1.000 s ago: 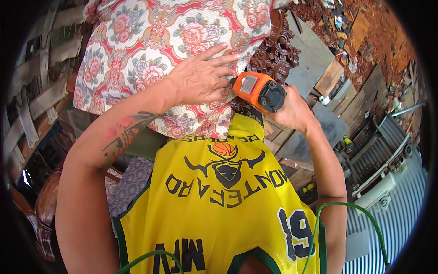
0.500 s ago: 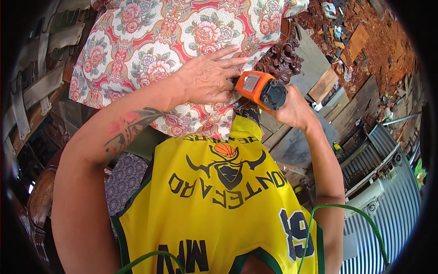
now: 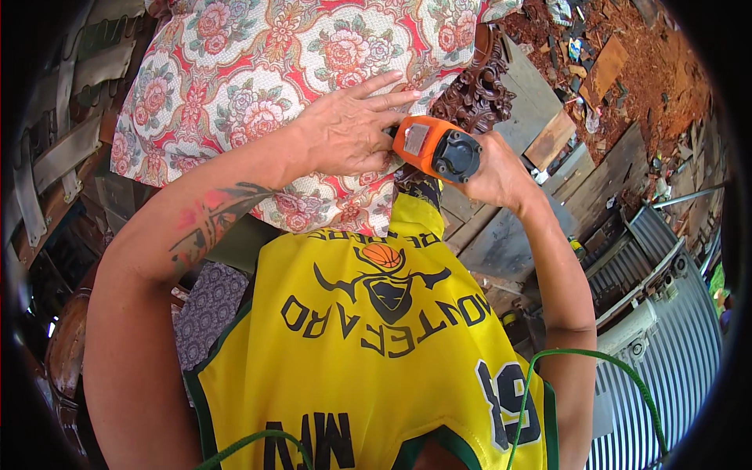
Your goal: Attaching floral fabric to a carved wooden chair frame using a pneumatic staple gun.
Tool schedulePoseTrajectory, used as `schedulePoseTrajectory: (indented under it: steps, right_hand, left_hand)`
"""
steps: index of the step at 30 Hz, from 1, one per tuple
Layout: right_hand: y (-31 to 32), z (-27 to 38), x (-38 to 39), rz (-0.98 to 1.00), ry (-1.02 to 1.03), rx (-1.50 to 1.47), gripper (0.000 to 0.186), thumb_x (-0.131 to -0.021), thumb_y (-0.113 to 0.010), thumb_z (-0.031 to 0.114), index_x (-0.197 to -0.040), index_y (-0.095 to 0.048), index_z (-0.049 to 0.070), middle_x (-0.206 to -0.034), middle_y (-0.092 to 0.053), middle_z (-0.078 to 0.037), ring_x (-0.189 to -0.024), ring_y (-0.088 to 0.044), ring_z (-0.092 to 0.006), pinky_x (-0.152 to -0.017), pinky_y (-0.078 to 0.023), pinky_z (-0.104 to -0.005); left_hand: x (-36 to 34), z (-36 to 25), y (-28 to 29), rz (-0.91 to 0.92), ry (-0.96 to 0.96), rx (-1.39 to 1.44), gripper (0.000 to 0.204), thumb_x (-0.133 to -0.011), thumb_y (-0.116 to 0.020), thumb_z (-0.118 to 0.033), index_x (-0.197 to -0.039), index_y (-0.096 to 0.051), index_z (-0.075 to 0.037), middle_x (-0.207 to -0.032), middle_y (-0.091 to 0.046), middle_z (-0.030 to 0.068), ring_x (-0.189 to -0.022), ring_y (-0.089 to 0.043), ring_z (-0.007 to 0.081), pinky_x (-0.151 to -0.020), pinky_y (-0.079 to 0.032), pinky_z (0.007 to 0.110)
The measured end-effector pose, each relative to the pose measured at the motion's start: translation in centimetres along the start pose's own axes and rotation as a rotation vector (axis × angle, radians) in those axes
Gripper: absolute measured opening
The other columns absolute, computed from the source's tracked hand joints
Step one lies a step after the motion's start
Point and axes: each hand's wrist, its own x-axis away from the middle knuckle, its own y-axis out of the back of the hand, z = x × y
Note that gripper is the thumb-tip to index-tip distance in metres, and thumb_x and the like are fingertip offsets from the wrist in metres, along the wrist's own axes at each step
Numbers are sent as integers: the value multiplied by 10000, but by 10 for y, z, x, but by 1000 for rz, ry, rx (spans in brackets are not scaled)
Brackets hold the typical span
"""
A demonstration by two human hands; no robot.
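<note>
My left hand rests palm down on floral fabric in red, white and pink, its fingers spread near the fabric's right edge. My right hand grips an orange and black staple gun, held just beside my left fingers with its nose at the cloth edge. Whether the nose touches the cloth is hidden. Dark carved wood shows past the fabric, above the tool. My yellow jersey fills the lower middle.
Webbing straps on a frame stand at left, above brown polished wood. Boards and scraps lie on reddish dirt at upper right. Corrugated metal is at lower right. A green cord loops by my right arm.
The staple gun and both my hands sit slightly higher and further left in the picture than half a second ago. My grip and the spread of my left fingers are much the same.
</note>
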Motion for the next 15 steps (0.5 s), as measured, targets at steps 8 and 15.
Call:
schedulePoseTrajectory:
  steps: [8,15]
  right_hand:
    - [-10,-8,-8,-47,35,-188,320,-823,-774,206,-1100,-739,50,-939,-759,-223,-946,-731,-426,-818,-585,-444]
    - [-18,-20,-5,-32,32,-122,318,-843,-763,204,-1117,-729,45,-975,-765,-211,-1002,-727,-406,-835,-589,-411]
  left_hand:
    - [-1,-2,7,32,-2,18,366,-991,-566,-399,-1202,-762,-173,-1522,-550,64,-1586,-286,209,-1348,-106,502]
    - [-1,-2,9,88,-5,28,380,-1006,-564,-414,-1219,-756,-165,-1533,-544,71,-1591,-272,207,-1345,-108,508]
